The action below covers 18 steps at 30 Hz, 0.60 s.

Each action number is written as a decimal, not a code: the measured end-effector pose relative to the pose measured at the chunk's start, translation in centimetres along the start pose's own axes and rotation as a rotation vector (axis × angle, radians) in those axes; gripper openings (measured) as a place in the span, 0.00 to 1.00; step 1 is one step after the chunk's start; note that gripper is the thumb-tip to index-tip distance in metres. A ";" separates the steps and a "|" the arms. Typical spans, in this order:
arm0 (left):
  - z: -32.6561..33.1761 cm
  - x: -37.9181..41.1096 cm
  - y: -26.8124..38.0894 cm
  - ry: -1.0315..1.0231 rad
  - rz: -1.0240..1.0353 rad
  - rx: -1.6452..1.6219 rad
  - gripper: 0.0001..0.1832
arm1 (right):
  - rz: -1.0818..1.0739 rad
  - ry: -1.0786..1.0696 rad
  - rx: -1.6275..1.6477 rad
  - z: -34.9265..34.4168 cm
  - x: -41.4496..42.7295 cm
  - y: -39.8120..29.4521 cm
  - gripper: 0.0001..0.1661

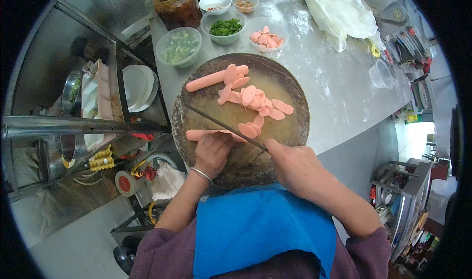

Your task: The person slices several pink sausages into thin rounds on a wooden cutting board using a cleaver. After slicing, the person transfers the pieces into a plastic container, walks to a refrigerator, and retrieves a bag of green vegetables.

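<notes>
My left hand point(214, 152) presses a pink sausage point(197, 134) onto a round wooden chopping board point(291, 131). My right hand point(295, 164) grips a knife point(221, 123), seen nearly edge-on, its blade slanting across the sausage close to my left fingertips. The handle is hidden in my fist. Oval sausage slices point(254, 98) lie heaped at the middle of the board, with a few more point(247, 130) just beyond the blade. Another sausage point(206, 80) rests near the board's far left, some slices against its right end.
Beyond the board stand plastic bowls of sausage slices point(267, 38), chopped green herbs point(226, 27) and chopped scallion point(179, 48), and a jar of dark sauce point(179, 8). A plastic bag point(337, 13) lies at the far right of the metal table. Left are a metal rail point(73, 126) and stacked plates point(137, 87).
</notes>
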<state>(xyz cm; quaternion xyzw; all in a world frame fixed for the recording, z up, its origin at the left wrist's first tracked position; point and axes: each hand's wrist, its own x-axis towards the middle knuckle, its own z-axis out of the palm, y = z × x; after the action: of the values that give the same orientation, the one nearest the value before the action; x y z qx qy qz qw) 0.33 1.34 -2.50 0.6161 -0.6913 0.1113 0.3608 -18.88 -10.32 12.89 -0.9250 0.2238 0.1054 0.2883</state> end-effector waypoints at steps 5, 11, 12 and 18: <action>0.0 0.0 0.1 -0.011 -0.014 -0.018 0.13 | 0.032 -0.037 0.042 -0.5 -0.6 -0.4 0.21; -0.3 0.0 0.3 -0.053 -0.022 0.017 0.13 | 0.033 -0.027 0.039 0.0 0.8 -0.2 0.36; -0.3 0.1 0.3 -0.049 -0.025 0.015 0.13 | 0.044 -0.042 0.028 0.0 1.3 -0.1 0.38; -0.2 0.3 0.4 -0.041 -0.032 0.007 0.13 | 0.014 0.016 0.026 2.6 4.1 0.9 0.34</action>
<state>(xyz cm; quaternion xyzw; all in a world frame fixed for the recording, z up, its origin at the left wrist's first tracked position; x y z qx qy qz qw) 0.00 1.31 -2.07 0.6305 -0.6882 0.0951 0.3461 -15.93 -10.92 9.01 -0.9204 0.2339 0.0972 0.2978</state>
